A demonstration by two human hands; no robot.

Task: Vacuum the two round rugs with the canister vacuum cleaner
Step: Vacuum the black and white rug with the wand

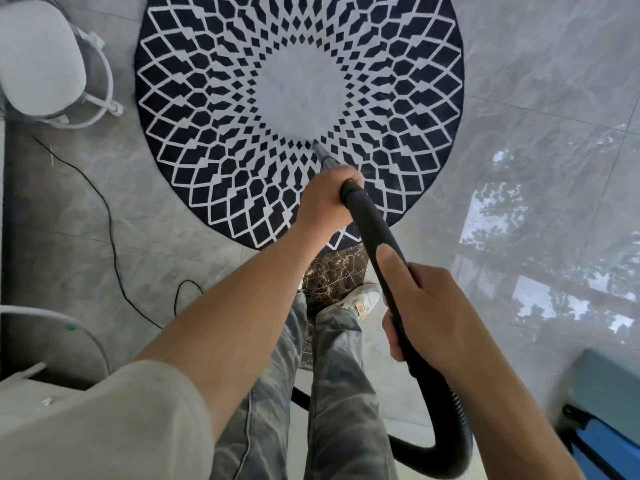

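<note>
Head view, items as recorded. Round rug [214, 140]: dark, with a white lattice pattern and a pale centre; it lay flat on the grey tiled floor [519, 81] ahead of you, its near edge meeting a dark marbled strip [332, 271]. Tube [325, 156]: thin metal; it ran from your upper grip down to the rug, and its tip met the pile at the near edge of the pale centre. The nozzle end was too small to make out. Handle [367, 223]: black and gently curved, it joined the tube over the near part of the rug. Left hand [325, 202]: you gripped the joint of tube and handle, fingers curled round it. Right hand [429, 306]: you gripped the handle lower down, thumb laid straight along its top and fingers wrapped beneath. Hose [450, 424]: black and ribbed; it left the handle behind your right hand and looped down and across behind your legs. Seat [38, 57]: white and padded on a ring frame, it stood at upper left, just beside the rug's left edge. Cable [110, 230]: thin and black, it lay on the floor left of the rug and curled into a loop near your left forearm. Shoe [363, 299]: pale, it rested beside the marbled strip. Jeans [332, 393]: faded grey. Sleeve [121, 427]: beige, on your left arm. Blue case [602, 410]: in the lower right corner, cut off by the frame edge.
</note>
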